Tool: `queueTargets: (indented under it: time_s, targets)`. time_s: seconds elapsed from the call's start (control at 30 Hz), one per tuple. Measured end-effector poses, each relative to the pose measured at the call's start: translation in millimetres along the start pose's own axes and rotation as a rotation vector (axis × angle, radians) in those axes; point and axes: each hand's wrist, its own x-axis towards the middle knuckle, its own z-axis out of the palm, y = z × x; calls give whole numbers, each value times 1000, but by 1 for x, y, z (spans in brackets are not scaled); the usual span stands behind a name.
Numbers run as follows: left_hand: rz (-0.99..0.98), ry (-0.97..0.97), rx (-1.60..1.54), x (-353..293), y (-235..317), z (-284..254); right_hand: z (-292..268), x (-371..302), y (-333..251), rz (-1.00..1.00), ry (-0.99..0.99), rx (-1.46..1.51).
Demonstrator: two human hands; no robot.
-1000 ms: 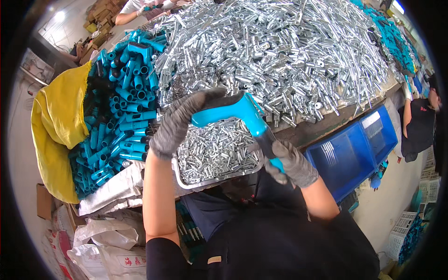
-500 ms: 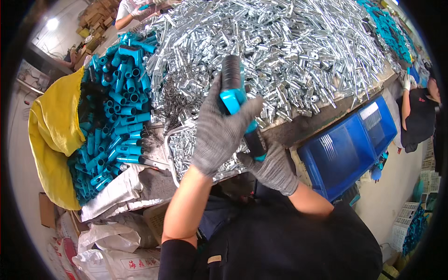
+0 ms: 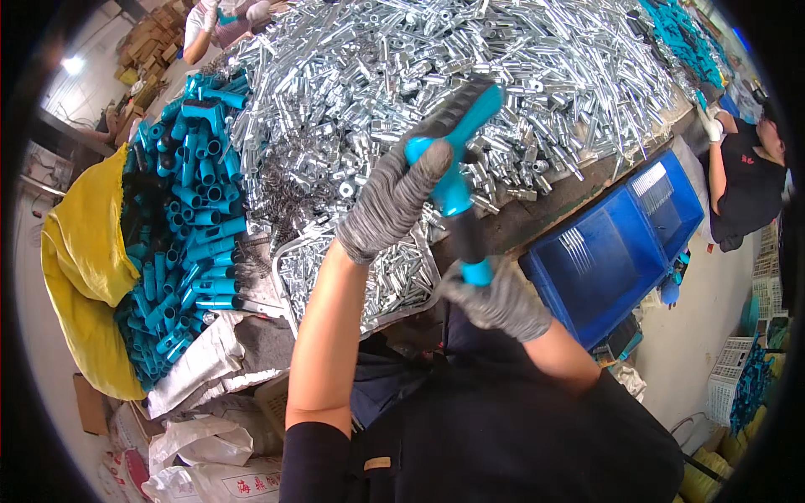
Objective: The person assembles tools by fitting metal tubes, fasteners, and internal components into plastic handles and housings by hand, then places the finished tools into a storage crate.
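In my left hand (image 3: 381,201), gloved in grey knit, is a teal-and-black hand tool (image 3: 455,194) with a black ribbed grip and a tubular barrel. My left fingers wrap around its middle, thumb on top. The grip points up and away to the right, over the metal parts; the barrel points down towards me. My right hand (image 3: 507,306), also gloved, is closed about the barrel's lower teal end, its fingers partly hidden and blurred. Below my left hand sits a clear tray (image 3: 289,302) of small metal pins (image 3: 390,281).
A large heap of shiny metal parts (image 3: 402,59) covers the table. Teal tubular bodies (image 3: 197,218) pile up at left beside a yellow sack (image 3: 84,268). Blue bins (image 3: 599,251) stand to the right. Co-workers' gloved hands (image 3: 711,121) show at far right and at the top left.
The tool has turned in my hands: its grip has swung to the right and its teal side shows more. My right hand has shifted slightly down and right. The whole view has moved a little.
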Motion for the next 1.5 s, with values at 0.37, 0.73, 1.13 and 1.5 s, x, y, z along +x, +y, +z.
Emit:
queueTargets:
  time_s: [0.37,0.73,1.13,1.5]
  targets:
    - [64,-68,1765,7,-79,-21,-39,5,20,611,326,1185]
    - [171,121,858,-77,-24,3,-16,1,27,461,394,704]
    - [-150,34,521,-136,-6,-16,-5,19,-36,585,71,326]
    - [-501,35,478,-139,21,-15,19,15,-38,701,325,825]
